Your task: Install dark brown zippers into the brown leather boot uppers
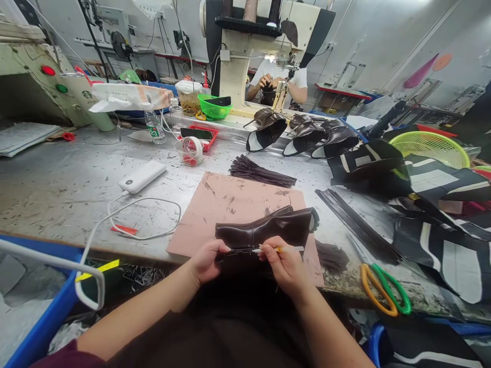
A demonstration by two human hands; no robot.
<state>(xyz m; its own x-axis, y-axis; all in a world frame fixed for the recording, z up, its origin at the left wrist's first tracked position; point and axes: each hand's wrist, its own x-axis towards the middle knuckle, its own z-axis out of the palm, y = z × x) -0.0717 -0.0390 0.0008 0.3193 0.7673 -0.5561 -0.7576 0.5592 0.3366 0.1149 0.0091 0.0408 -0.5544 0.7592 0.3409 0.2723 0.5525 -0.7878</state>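
Note:
My left hand [209,261] pinches one end of a thin dark strip [240,251] at the front edge of the pink board [218,199]. In my right hand [282,263] is a slim white pen-like tool [293,249], its tip pointing left at the strip. Just beyond both hands, a dark brown leather boot upper [268,227] lies on its side across the board. A bundle of dark strips [261,171] rests behind the board.
Orange-and-green scissors [383,289] and long dark strips [356,225] lie at right, beside black-and-white pieces [452,255]. A white power bank [141,176] with a looping cable is at left. Boot uppers [266,128] stand behind; a person [278,82] sits beyond the sewing machine.

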